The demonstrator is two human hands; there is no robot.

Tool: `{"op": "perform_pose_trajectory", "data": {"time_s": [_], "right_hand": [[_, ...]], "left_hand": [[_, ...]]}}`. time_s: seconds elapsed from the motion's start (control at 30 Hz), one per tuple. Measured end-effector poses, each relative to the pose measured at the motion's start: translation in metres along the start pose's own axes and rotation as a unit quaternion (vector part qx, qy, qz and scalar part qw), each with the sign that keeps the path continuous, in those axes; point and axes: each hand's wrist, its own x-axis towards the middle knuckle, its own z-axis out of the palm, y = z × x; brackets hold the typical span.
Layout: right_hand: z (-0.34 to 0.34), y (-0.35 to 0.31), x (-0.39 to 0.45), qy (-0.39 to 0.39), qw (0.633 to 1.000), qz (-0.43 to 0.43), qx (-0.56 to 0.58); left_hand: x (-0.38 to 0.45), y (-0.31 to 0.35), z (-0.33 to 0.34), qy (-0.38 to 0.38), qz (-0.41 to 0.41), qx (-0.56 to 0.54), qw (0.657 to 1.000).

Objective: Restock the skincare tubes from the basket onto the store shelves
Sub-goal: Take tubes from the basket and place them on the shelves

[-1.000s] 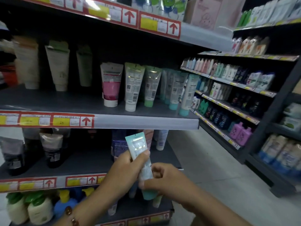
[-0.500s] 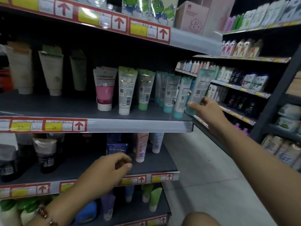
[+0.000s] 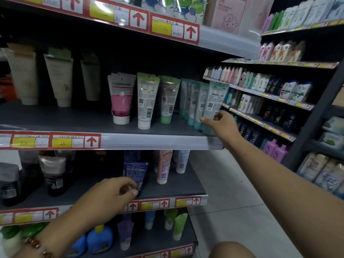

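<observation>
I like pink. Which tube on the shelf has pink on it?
The pink-and-white tube, standing leftmost in the close row on the middle shelf. Its neighbours to the right are white, green and teal.

Pink-white tube (image 3: 121,101); green-capped tube (image 3: 168,101); teal tube (image 3: 214,101), possibly mint; red-yellow price labels (image 3: 55,141).

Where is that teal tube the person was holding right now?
The teal tube stands at the right end of the middle shelf, beside the other teal tubes, gripped by the right hand.

Right hand (image 3: 221,121) now sets teal tube (image 3: 214,103) upright at row's end on middle shelf (image 3: 74,120); left hand (image 3: 109,200) released it, hangs lower.
</observation>
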Motion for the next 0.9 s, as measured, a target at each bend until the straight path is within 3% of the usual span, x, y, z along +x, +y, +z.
{"op": "perform_pose_trajectory", "data": {"time_s": [0.33, 0.43, 0.53, 0.63, 0.77, 0.9], "right_hand": [[0.006, 0.004, -0.002, -0.018, 0.998, -0.007, -0.052], [0.011, -0.006, -0.03, 0.065, 0.996, -0.032, -0.046], [0.026, -0.016, -0.086, 0.122, 0.979, -0.152, -0.052], [0.066, -0.014, -0.145, -0.004, 0.967, -0.246, -0.067], [0.139, -0.013, -0.221, -0.293, 0.921, -0.236, -0.103], [0.214, -0.022, -0.276, -0.44, 0.862, -0.218, -0.127]], "left_hand": [[0.0, -0.002, -0.004, -0.01, -0.019, 0.008, 1.0], [-0.002, -0.005, -0.007, -0.026, -0.028, 0.039, 0.999], [-0.011, -0.016, -0.014, -0.07, -0.05, 0.082, 0.993], [-0.031, -0.032, -0.026, -0.12, -0.079, 0.13, 0.981], [-0.074, -0.07, -0.045, -0.156, -0.133, 0.177, 0.963], [-0.143, -0.124, -0.06, -0.165, -0.231, 0.154, 0.947]]}}
